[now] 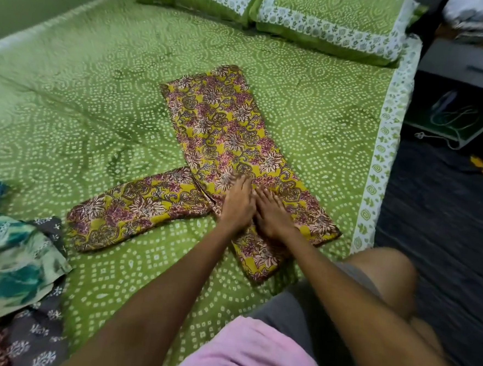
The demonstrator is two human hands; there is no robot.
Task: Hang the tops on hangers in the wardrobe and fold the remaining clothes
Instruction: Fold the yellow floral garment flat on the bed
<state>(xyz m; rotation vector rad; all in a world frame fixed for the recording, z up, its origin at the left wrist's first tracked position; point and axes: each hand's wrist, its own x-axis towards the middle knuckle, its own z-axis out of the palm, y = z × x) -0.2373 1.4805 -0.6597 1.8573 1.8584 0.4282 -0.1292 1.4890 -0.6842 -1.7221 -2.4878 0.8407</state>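
No readable writing. Left hand (237,204) and right hand (272,213), each grip released, press flat on the trousers (221,130) on the bed (98,92); clothes pile (14,267) at 8 o'clock.

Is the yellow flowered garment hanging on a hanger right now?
No, the yellow floral garment lies flat on the green bedspread, with the left hand and right hand pressing on it.

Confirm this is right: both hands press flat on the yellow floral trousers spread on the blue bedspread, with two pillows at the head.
Not quite: the head view shows the bedspread is green, not blue. The left hand and right hand do press flat on the yellow floral trousers, pillows beyond.
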